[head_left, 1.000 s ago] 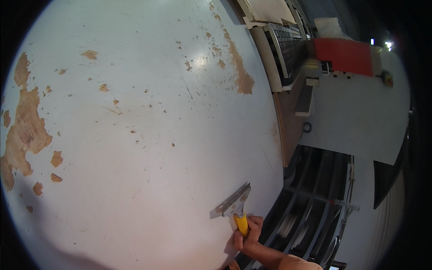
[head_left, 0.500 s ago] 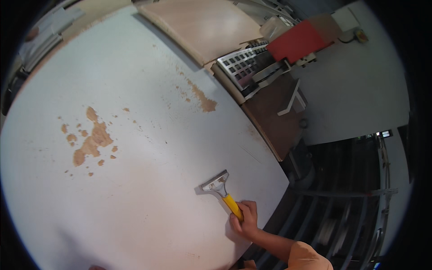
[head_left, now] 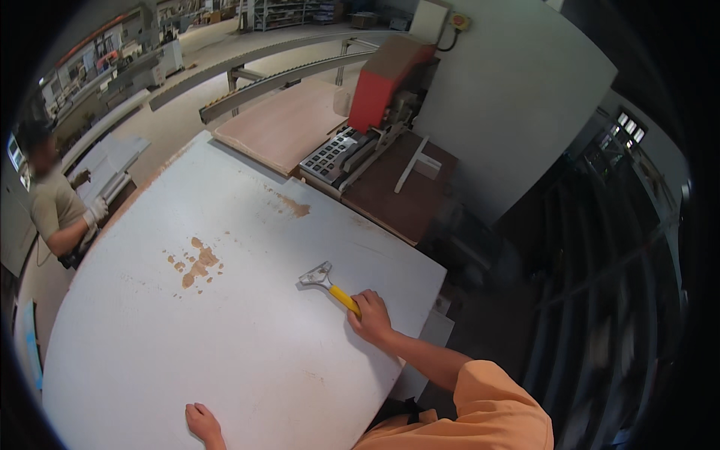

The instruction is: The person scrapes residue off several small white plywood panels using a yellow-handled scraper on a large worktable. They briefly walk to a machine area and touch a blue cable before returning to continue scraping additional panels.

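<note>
We see a large white board (head_left: 247,337) lying flat on the desk, filling most of the view. The right hand (head_left: 370,317) is clamped on the yellow handle of a scraper (head_left: 328,283); the metal blade end lies against the board's surface, pointing away from the person, toward the board's far right part. The left hand (head_left: 204,424) rests flat at the board's near edge, fingers spread, holding nothing. The two hands are well apart.

Brown patches (head_left: 193,264) where the white coat is gone sit left of the scraper, near but not touching it. A second brown streak (head_left: 289,204) lies close to the far edge.

No containers that we can make out; nothing stands on the board between blade and patches.

Beyond the far edge: a bare wooden panel (head_left: 281,124), then a red machine (head_left: 386,82) with a grey keypad-like grid (head_left: 328,155) in front of it, and a dark brown surface (head_left: 401,191) to its right. A long conveyor rail (head_left: 285,75) runs behind them. A white wall (head_left: 517,97) rises at right, and dark metal racking (head_left: 600,285) fills the right side, too dim to read in detail.

At far left another person (head_left: 56,206) stands with gloved hands; what they hold is probably a flat grey sheet, but the view there is poor.
</note>
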Motion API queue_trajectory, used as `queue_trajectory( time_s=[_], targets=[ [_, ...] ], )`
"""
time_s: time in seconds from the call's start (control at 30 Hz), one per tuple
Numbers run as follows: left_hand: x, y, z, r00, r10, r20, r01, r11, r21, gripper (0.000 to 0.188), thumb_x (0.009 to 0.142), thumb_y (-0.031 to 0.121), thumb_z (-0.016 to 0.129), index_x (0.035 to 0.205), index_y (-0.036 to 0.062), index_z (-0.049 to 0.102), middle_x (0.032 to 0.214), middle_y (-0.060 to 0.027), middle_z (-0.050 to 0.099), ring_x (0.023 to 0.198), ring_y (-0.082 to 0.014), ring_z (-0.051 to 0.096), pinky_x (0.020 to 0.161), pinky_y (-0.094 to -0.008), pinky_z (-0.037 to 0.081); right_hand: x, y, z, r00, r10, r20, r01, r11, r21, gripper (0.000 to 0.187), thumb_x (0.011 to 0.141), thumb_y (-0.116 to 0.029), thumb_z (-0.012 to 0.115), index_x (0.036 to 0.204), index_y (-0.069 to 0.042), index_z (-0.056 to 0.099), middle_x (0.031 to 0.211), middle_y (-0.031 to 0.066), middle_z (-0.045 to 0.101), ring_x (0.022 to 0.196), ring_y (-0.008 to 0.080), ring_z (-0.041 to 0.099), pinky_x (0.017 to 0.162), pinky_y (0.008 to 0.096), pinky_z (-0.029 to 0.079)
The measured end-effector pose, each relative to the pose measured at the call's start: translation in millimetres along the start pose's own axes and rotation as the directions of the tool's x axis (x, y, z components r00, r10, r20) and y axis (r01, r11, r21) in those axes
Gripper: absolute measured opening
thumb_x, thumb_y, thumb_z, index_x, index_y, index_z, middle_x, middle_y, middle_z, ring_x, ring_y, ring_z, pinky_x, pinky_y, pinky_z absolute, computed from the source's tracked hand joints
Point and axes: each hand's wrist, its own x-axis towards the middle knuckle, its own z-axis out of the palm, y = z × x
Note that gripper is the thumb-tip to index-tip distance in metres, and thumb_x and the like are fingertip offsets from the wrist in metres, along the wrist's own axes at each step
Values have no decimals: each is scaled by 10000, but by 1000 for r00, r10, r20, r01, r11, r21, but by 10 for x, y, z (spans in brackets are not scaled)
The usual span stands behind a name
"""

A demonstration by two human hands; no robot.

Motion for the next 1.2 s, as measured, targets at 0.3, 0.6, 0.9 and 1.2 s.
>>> queue_trajectory(
  time_s=[0.3, 0.6, 0.9, 1.2],
  targets=[
    [-12, 284, -14, 994, -74, 81, 69, 996, 57, 213, 1034, 165, 496, 969, -30, 550, 962, -259, 639, 887, -448, 641, 778, -523, 530, -55, -89, 139, 990, 62, -127, -62, 998, -1, 248, 846, -146, 702, 1062, -34, 654, 1062, 146, 589, 1010, 353, 561, 886, 465, 462],
    [-321, 582, -119, 986, -76, 146, 70, 997, 45, 230, 1029, 180, 507, 956, -27, 575, 981, -242, 627, 909, -432, 625, 777, -508, 523, -492, -368, 252, 995, 59, -86, -55, 998, 42, 271, 842, -152, 717, 1083, -43, 657, 1079, 133, 587, 1031, 339, 555, 872, 465, 455],
    [-585, 699, -195, 995, -81, 53, 82, 996, -17, 208, 1013, 175, 535, 888, 9, 546, 900, -175, 602, 839, -406, 600, 701, -502, 496, -325, -438, 89, 976, 113, 188, -119, 993, 19, 380, 872, -317, 742, 1103, -22, 674, 1143, 169, 615, 1068, 365, 578, 911, 469, 480],
    [-571, 839, -266, 992, -122, 36, 122, 992, 26, 201, 997, 151, 545, 842, 23, 529, 871, -149, 594, 795, -381, 595, 655, -490, 488, 2482, 386, 803, 670, 648, 362, -678, 336, 654, 455, 977, -508, 648, 928, -56, 648, 815, 73, 642, 740, 211, 614, 678, 384, 518]
  ],
)
